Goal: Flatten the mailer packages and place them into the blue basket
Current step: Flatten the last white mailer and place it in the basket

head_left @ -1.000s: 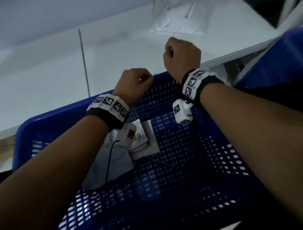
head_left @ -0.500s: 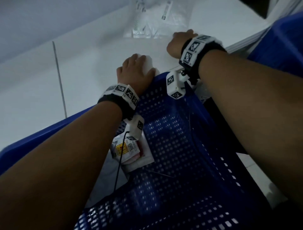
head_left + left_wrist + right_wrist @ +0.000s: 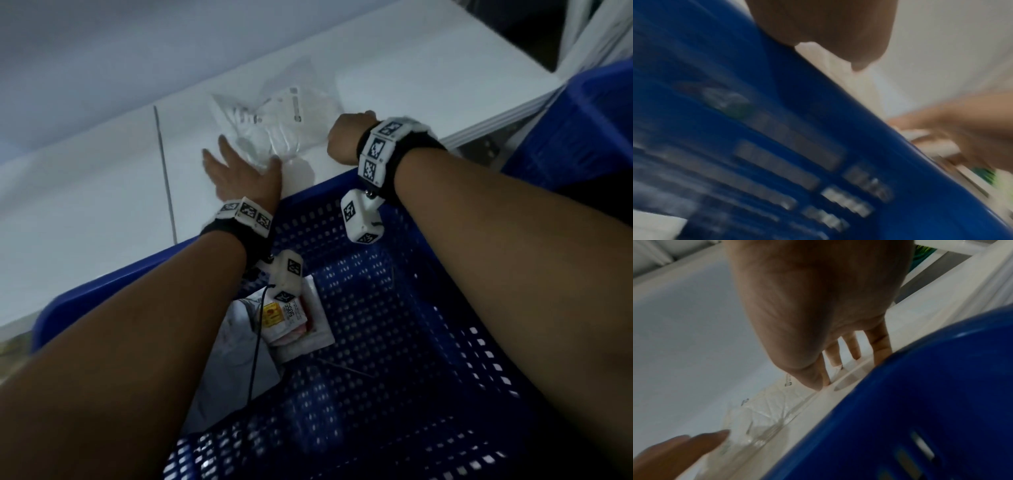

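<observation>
- The blue basket (image 3: pixel 394 342) sits nearest, below the bench's near edge, its perforated walls and floor showing between the two forearms.
- On the basket floor, toward its left side, lies a flattened grey mailer (image 3: pixel 236 370), its long axis running from the near left toward the far wall.
- On its far end lies a smaller white packet (image 3: pixel 301 325) with a yellow and red label; the print on it is too blurred to read with certainty.
- The white bench (image 3: pixel 85 192) begins just past the basket's far rim.
- The left hand (image 3: pixel 239 174) lies on the bench close to that near edge, palm down, fingers straight and spread, the fingertips reaching the near left corner of a clear mailer package (image 3: pixel 277 126).
- The right hand (image 3: pixel 346 140) rests at the package's right edge; in the right wrist view its fingers (image 3: pixel 855 347) point down, extended onto the package edge, not wrapped around anything.
- The clear package lies flat on the bench between the hands, crinkled, its long axis running roughly left to right along the bench edge. Small dark printed marks sit on its far part, too small to read.
</observation>
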